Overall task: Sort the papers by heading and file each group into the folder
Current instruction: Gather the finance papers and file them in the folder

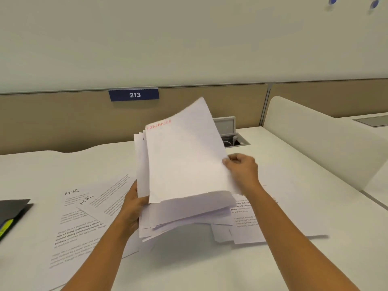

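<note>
I hold a stack of white papers (pixel 144 177) up over the middle of the desk, my left hand (pixel 132 203) gripping its lower left edge. The front sheet (pixel 184 156) carries a red "FINANCE" heading, and my right hand (pixel 241 166) pinches its right edge. Two sheets headed "HR" (pixel 84 208) lie flat on the desk to the left, overlapping. Under my right forearm lies another printed sheet (pixel 247 219), its heading hidden. A dark folder (pixel 12 213) with a yellow-green tab sits at the left edge of the view.
The white desk (pixel 294 164) ends at a beige partition with a blue "213" sign (pixel 134 94). An open cable hatch (pixel 233 137) sits behind the stack. A white side divider (pixel 315 139) rises on the right.
</note>
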`<state>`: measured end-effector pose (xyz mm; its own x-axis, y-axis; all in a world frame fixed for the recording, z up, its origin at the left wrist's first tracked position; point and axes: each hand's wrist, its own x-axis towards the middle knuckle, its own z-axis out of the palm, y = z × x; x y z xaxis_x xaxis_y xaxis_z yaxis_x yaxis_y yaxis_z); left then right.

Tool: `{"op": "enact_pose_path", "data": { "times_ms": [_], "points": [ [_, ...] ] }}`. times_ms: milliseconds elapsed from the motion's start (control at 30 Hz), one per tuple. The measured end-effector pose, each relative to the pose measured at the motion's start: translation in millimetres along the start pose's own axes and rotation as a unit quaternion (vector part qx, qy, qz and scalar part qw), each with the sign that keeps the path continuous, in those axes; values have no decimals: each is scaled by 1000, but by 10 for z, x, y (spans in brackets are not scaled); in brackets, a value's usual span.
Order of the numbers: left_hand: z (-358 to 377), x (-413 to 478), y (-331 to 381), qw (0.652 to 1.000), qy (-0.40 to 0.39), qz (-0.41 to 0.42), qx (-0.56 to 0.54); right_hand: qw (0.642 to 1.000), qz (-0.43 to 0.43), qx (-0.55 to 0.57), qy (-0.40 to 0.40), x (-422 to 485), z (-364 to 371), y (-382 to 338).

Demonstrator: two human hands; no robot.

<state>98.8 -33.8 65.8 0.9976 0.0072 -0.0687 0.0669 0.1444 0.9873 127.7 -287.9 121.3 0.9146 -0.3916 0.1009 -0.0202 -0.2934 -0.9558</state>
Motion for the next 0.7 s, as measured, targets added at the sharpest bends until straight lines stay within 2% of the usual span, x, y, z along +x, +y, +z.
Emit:
{"op": "enact_pose_path", "data": {
  "times_ms": [233, 367, 467, 533, 700],
  "points": [
    [-213, -18, 0, 998, 11, -15, -58, 989, 113, 58, -77, -57, 107, 426],
    [-264, -81, 37, 998, 1, -19, -68, 930, 218, 178, -235, -51, 83, 421],
    [-307, -104, 55, 993, 4, -40, -113, 907, 193, 198, -316, -81, 146, 416],
    [-354, -119, 83, 992, 14, -45, -119, 914, 157, 201, -316, -102, 221, 393],
    [-535, -101, 236, 999, 13, -5, -31, 920, 94, 182, -333, -158, 397, 271]
  ]
}}
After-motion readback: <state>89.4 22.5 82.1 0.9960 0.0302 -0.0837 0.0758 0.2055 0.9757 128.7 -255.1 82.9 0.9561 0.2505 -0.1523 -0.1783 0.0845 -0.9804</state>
